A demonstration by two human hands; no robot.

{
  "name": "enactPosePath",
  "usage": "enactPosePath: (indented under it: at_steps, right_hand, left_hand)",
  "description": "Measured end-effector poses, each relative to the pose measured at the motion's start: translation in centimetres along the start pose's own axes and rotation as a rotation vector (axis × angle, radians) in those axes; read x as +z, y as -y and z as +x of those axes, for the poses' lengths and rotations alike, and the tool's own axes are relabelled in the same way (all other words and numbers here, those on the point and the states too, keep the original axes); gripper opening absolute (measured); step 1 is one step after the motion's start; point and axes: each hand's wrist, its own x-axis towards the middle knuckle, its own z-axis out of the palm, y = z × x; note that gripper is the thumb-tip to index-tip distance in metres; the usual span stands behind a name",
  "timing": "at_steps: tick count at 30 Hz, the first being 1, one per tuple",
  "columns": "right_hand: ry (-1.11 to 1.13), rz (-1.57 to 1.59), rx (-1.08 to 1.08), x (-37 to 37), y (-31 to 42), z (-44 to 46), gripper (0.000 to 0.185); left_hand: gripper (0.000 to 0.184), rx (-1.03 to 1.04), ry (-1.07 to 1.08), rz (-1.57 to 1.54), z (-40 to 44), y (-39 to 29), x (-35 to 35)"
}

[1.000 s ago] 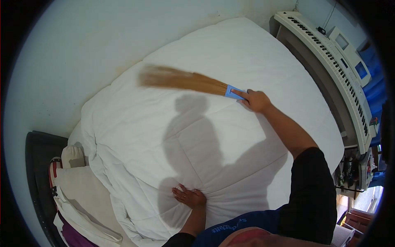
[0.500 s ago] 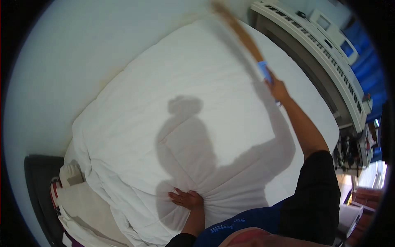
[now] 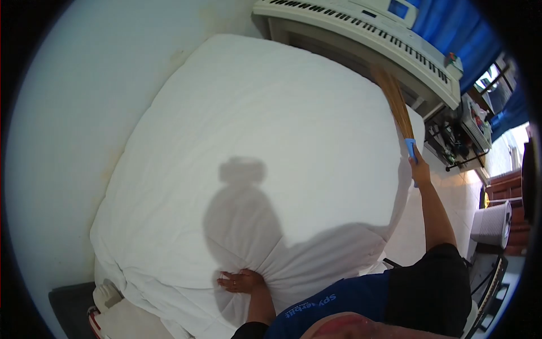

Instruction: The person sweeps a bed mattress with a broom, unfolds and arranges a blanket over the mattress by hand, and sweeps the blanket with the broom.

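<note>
A white comforter (image 3: 254,107) covers the bed, with folds drawn together around my left hand (image 3: 243,281). That hand leans on the cloth near the bed's front edge, fingers stretched out. My right hand (image 3: 419,170) is wrapped round the blue handle of a stick broom (image 3: 400,107). The broom's brown bristles point up and away over the bed's right edge, slightly blurred at the tips. Whether they touch the comforter I cannot tell. My shadow falls across the middle of the bedding.
A white keyboard piano (image 3: 361,28) stands beyond the far right edge of the bed. To the right are a cart of items (image 3: 460,135), a white basket (image 3: 491,225) and tiled floor (image 3: 409,234). A wall (image 3: 73,147) borders the left, with a dark headboard (image 3: 76,308) below.
The broom has swung from above the far part of the bed to its right edge. My view has turned right, while my left hand stays pressed on the comforter.
</note>
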Motion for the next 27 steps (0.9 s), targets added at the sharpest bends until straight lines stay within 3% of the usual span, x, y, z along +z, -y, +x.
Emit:
enactPosePath:
  at_steps: [2, 4, 6, 8, 12, 14, 15, 16, 17, 20, 21, 22, 25, 27]
  right_hand:
    - [-0.004, 0.329, 0.101, -1.9, -0.1, -3.2, 0.045]
    - [0.103, 0.365, 0.122, -3.1, 1.3, -8.1, 0.048]
    - [-0.054, 0.154, -0.356, -0.9, -1.6, -12.7, 0.049]
    - [0.183, -0.053, -0.244, -1.6, -2.2, -18.2, 0.048]
    - [0.079, 0.051, -0.014, 2.5, -12.7, -27.7, 0.046]
    - [-0.079, 0.183, 0.448, 5.0, -17.7, -31.4, 0.050]
    - [-0.083, 0.201, 0.468, 5.4, -19.7, -32.9, 0.050]
    - [-0.093, 0.502, 0.625, 5.8, -21.5, -33.7, 0.051]
    - [-0.104, 0.811, 0.776, 5.4, -22.2, -34.4, 0.053]
    - [-0.313, 0.999, 0.737, 2.3, -20.5, -35.3, 0.059]
    - [-0.373, 1.034, 0.717, 0.8, -19.7, -34.9, 0.059]
    - [-0.443, 1.156, 0.614, -0.7, -18.6, -34.2, 0.060]
    - [-0.604, 1.429, 0.369, -2.1, -16.3, -31.1, 0.058]
    - [-0.635, 1.560, 0.296, -1.8, -12.8, -30.0, 0.059]
  left_hand:
    - [0.058, -0.017, -0.049, 0.007, 0.0, 0.6, 0.5]
    - [0.058, 0.010, -0.068, 0.001, -0.4, 0.6, 0.8]
    - [0.058, -0.030, -0.053, 0.000, -0.3, 0.5, 0.5]
    - [0.058, -0.012, -0.060, -0.013, 0.0, 0.6, 0.2]
    - [0.058, -0.016, -0.122, -0.028, 0.0, 0.0, -0.8]
    - [0.059, -0.048, 0.001, -0.044, 0.2, -0.5, -2.1]
    - [0.059, -0.060, 0.058, -0.040, 0.3, 0.1, -2.9]
    - [0.059, -0.038, 0.040, -0.041, 0.4, 0.7, -3.3]
    - [0.061, 0.026, 0.081, -0.104, 0.6, 1.2, -3.3]
    - [0.066, 0.180, 0.160, -0.212, -0.4, 2.9, -4.2]
    - [0.071, 0.396, 0.262, -0.237, -1.8, 3.8, -4.9]
    - [0.077, 0.611, 0.367, -0.250, -3.4, 4.7, -5.7]
    - [0.091, 0.976, 0.647, -0.136, -11.7, 7.2, -10.6]
    - [0.096, 1.059, 0.758, -0.050, -16.2, 9.0, -13.0]
